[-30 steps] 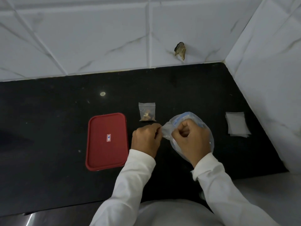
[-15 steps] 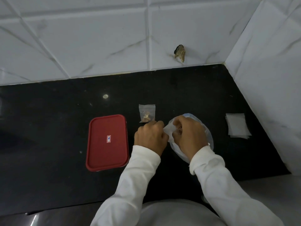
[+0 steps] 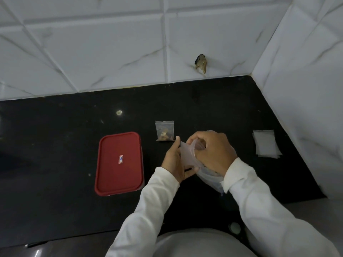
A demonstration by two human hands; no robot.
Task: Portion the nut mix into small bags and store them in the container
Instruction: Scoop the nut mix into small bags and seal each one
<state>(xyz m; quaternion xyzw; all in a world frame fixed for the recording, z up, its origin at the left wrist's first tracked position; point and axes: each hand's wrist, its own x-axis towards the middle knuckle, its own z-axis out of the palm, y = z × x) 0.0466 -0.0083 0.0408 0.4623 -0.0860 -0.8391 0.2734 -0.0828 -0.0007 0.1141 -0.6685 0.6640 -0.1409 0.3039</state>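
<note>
My left hand holds a small clear bag upright by its left side. The fingers of my right hand curl at that bag's mouth. Beneath the right hand lies the big clear nut-mix bag, mostly hidden. Whether nuts are in my right fingers is not visible. One filled small bag with brown nuts lies flat on the black counter just beyond my hands. The container with its red lid on stands to the left of my left hand.
A stack of empty small bags lies at the right near the white tiled side wall. The back tiled wall has a chipped hole. The black counter stretches left of the container.
My hands went from pinching the big bag's top to holding a small bag open between them. My left hand turned sideways; my right hand moved to the small bag's mouth.
</note>
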